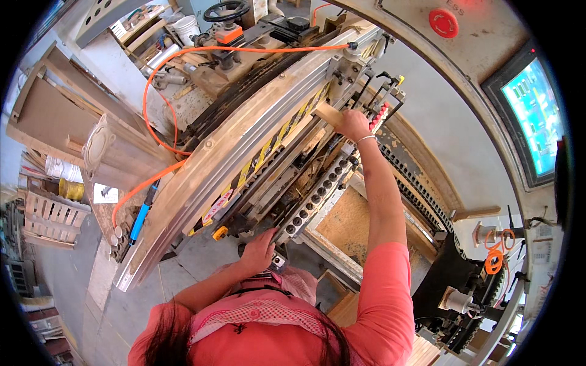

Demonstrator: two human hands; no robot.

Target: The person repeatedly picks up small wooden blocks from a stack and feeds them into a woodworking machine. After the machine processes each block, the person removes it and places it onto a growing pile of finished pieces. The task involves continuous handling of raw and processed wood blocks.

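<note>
My right hand (354,125) reaches far forward over the machine and is closed on a pale wooden piece (329,114). The piece points left toward the yellow-and-black striped strip (293,125) along the machine's long beam (244,119). Close to my body, my left hand (259,253) is curled at the near end of a metal rail (322,194) with a row of round black knobs. Its fingertips are partly hidden there. A yellow knob (220,233) sits left of this hand.
An orange air hose (145,91) loops over the beam. Sawdust lies on a board (345,226) right of the rail. A lit screen (537,113) and red emergency button (444,23) are at upper right. A black cable chain (421,201) runs along the right side.
</note>
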